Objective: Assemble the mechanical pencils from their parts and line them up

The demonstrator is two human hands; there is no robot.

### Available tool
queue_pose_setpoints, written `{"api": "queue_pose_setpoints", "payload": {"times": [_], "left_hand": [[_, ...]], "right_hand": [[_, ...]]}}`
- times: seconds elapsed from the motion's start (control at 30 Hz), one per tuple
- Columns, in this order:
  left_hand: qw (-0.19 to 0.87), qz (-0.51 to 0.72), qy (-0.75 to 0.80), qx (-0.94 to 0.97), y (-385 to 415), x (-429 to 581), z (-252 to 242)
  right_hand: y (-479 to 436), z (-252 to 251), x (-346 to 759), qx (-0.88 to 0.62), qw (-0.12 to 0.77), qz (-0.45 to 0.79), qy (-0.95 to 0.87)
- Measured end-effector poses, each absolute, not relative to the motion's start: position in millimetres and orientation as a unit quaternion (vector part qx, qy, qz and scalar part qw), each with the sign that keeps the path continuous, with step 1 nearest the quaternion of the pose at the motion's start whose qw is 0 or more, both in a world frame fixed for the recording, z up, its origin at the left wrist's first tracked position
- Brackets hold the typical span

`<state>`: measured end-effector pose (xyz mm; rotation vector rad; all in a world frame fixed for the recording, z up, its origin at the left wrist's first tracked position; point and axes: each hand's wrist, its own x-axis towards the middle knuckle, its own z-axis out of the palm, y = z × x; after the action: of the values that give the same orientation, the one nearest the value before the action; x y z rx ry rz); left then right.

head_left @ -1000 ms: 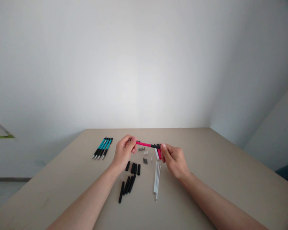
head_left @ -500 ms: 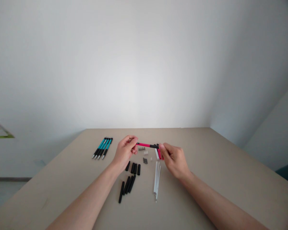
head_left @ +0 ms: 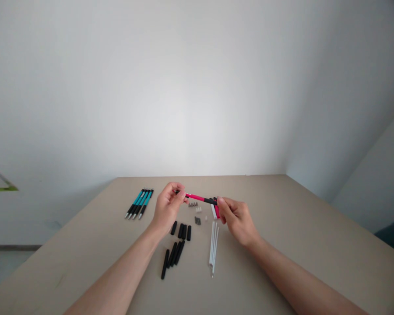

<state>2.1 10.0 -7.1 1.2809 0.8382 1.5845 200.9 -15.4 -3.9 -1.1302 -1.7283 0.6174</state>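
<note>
Pen (head_left: 197, 197) is held level above the table (head_left: 282, 210), your left hand (head_left: 167, 210) and right hand (head_left: 238, 217) each pinching one end; apparently mid-assembly, and the next move calls for keeping both ends aligned.

- The pink pen (head_left: 197, 197) now tilts more steeply, its left end higher in the frame than a second ago.
- A short black tip of the pen now shows past the left hand (head_left: 167, 206) fingertips; earlier they covered it.
- The right hand (head_left: 237, 216) has crept slightly left, its fingertips at the pen's black right end.
</note>
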Motion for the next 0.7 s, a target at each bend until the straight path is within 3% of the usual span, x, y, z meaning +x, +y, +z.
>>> {"api": "queue_pose_setpoints", "payload": {"times": [0.2, 0.47, 0.7], "left_hand": [[0.49, 0.674, 0.303, 0.463, 5.8, 7.1, 4.7], [0.558, 0.617, 0.311, 0.46, -0.2, 9.5, 7.1], [0.578, 0.574, 0.313, 0.489, -2.3, 11.6, 5.0]], "right_hand": [[-22.8, -4.1, 193.1, -0.384, 0.397, 0.335, -0.764], [-36.9, -3.9, 174.0, -0.312, 0.288, 0.634, -0.647], [-35.6, -6.9, 173.2, -0.314, 0.264, 0.663, -0.626]]}}
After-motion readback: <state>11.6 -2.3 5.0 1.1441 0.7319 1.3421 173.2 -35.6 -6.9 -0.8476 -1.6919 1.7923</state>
